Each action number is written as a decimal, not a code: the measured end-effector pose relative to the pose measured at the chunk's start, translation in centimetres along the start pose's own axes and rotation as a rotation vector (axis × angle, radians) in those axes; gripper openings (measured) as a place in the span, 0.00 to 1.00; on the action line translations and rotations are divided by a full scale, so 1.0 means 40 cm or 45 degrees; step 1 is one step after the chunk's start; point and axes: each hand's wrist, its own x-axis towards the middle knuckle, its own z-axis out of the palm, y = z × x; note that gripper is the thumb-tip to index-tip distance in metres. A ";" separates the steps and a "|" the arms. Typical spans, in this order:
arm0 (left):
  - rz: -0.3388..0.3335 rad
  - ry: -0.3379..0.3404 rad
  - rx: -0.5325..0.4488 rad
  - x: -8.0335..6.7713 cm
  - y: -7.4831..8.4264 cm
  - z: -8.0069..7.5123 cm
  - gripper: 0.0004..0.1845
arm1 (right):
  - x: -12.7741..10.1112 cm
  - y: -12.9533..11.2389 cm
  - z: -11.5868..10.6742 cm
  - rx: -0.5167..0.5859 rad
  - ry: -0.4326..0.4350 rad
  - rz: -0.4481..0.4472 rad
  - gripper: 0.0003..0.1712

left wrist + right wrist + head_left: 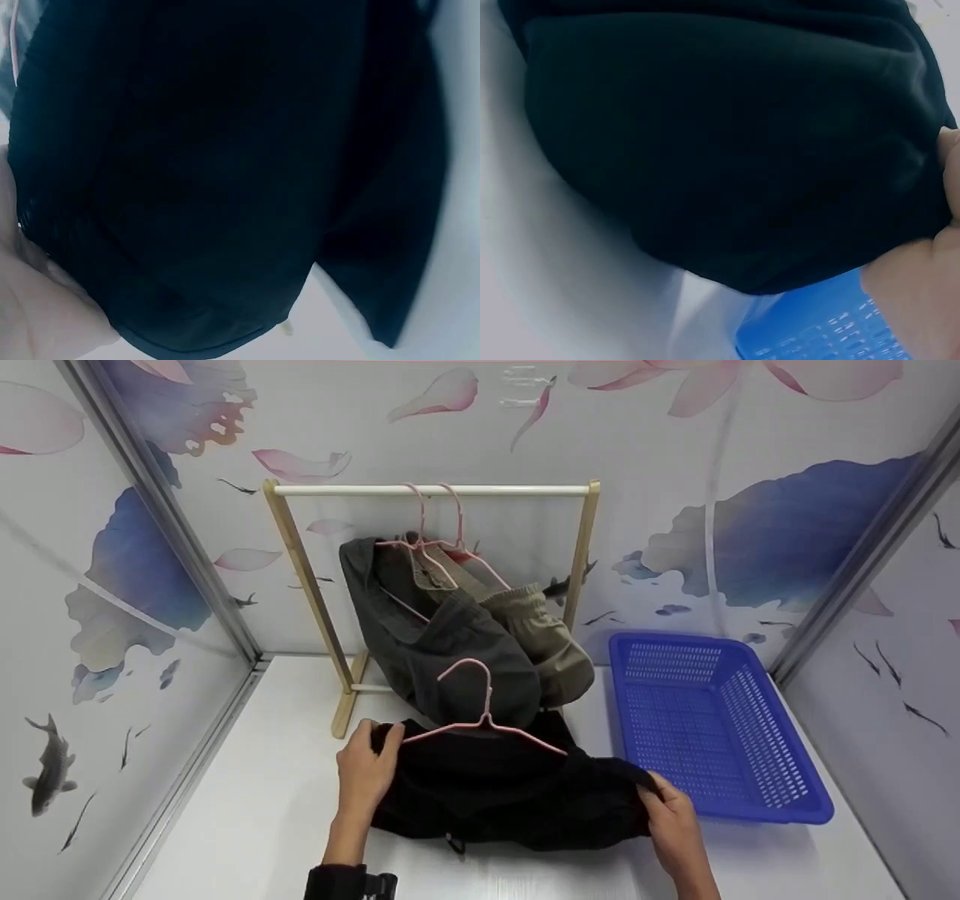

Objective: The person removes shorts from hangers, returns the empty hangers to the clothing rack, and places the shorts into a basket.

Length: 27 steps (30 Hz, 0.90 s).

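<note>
My left hand [365, 769] pinches the left end of the gathered waistband of the black shorts [510, 802], beside one end of a pink hanger [486, 718]. The hanger's arms lie in the waist opening; its hook stands up above the cloth, off the rail. At the other end of the waistband, my right hand [671, 821] grips the cloth, thumb on the near side. A small dark loop hangs below the front of the shorts. Black cloth [225, 165] fills most of the left wrist view, and the right wrist view shows the cloth [727, 150] stretched from the right fingers.
Behind stands a wooden rack with a white rail [510, 490]. Two pink hangers on it carry a dark grey garment [450, 652] and a khaki garment [544, 637]. A blue basket [622, 697] sits at right on the white table [255, 780]. Patterned panels enclose three sides.
</note>
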 end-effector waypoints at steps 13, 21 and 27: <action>0.058 0.249 0.094 -0.019 0.076 -0.040 0.25 | -0.022 -0.077 0.036 -0.691 0.071 -0.342 0.15; 0.106 0.314 0.054 -0.017 0.077 -0.029 0.27 | -0.031 -0.116 0.106 -0.773 0.039 -0.684 0.17; 0.054 0.255 0.073 -0.028 0.073 -0.024 0.28 | -0.047 -0.116 0.120 -0.788 0.084 -0.801 0.14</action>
